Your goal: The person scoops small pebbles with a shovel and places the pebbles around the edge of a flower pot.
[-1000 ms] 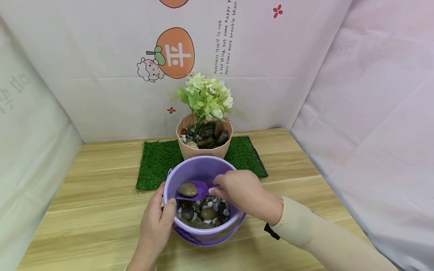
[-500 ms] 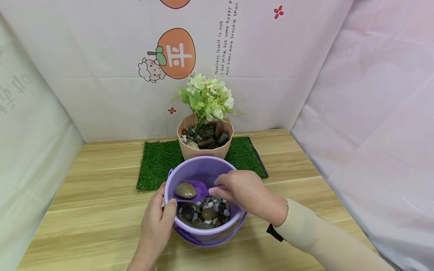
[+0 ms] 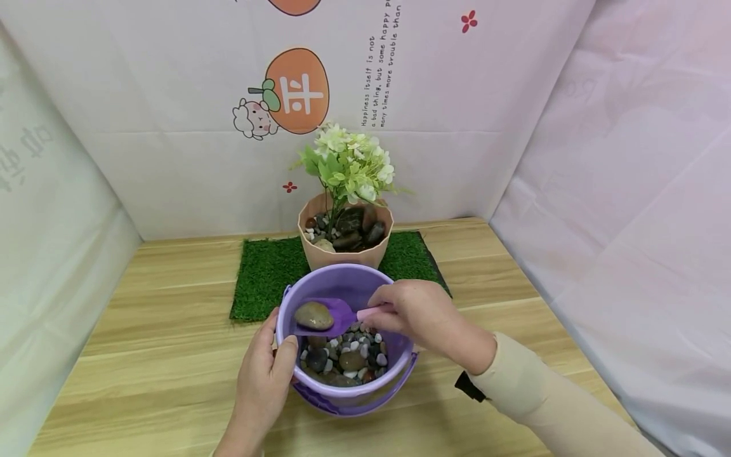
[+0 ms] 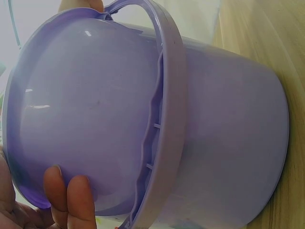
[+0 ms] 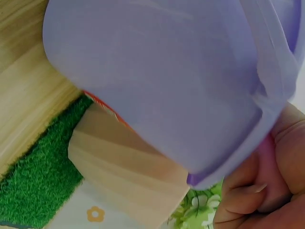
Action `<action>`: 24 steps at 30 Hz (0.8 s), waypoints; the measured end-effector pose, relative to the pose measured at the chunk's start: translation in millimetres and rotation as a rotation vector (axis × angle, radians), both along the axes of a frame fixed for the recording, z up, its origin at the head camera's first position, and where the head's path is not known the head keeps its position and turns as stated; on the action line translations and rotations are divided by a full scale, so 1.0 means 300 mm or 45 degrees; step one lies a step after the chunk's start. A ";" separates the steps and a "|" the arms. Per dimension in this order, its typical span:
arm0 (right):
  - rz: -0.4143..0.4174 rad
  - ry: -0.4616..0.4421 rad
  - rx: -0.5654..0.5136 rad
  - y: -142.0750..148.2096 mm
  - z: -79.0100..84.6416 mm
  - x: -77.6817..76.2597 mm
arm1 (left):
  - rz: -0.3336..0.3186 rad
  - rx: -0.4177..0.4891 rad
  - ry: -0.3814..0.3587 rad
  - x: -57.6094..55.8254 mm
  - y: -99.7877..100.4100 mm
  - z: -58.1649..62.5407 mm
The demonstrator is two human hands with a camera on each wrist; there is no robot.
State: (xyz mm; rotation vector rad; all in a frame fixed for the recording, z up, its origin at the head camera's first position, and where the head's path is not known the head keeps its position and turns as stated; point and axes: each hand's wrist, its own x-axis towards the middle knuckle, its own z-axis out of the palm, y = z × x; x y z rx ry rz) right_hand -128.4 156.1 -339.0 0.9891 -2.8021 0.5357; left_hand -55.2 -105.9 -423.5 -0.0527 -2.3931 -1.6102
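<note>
My right hand [image 3: 425,317] grips the pink handle [image 5: 272,179] of a small toy shovel [image 3: 341,315] with a purple blade. The blade sits inside a purple bucket [image 3: 356,289], its tip close to the left inner wall. On it lies one large, smooth brownish stone [image 3: 313,315]. Below, the bucket holds a bed of pebbles [image 3: 345,346] in mixed sizes and colours. With thumb over the rim and fingers outside, my left hand [image 3: 264,368] holds the bucket's left side. In the left wrist view, some fingertips [image 4: 80,195] show against the bucket's outer wall.
A peach flowerpot [image 3: 342,258] with stones and white-green flowers [image 3: 354,162] stands right behind the bucket, on a green turf mat [image 3: 263,279]. The bucket's carrying handle [image 3: 371,406] hangs down in front. Light cloth walls [image 3: 171,95] enclose the wooden table [image 3: 154,355].
My right hand has shifted slightly right and up in the head view, showing more of the pink handle. The shovel blade has risen a little with the stone on it. My left hand stays put.
</note>
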 end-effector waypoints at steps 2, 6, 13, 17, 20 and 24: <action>-0.004 0.006 -0.017 0.008 0.011 -0.008 | -0.001 0.005 -0.002 0.000 0.000 -0.001; -0.028 -0.013 -0.046 0.026 0.040 -0.024 | 0.000 0.010 -0.012 0.000 0.000 -0.002; -0.068 -0.064 -0.110 0.063 0.098 -0.060 | 0.000 0.015 -0.031 0.003 0.000 0.000; -0.069 -0.026 -0.134 0.080 0.123 -0.079 | -0.005 0.016 -0.034 0.003 -0.001 0.000; -0.078 0.018 -0.124 0.089 0.133 -0.087 | -0.005 0.018 -0.036 0.003 -0.001 0.000; -0.095 0.053 -0.109 0.096 0.138 -0.093 | -0.005 0.011 -0.038 0.003 -0.002 0.001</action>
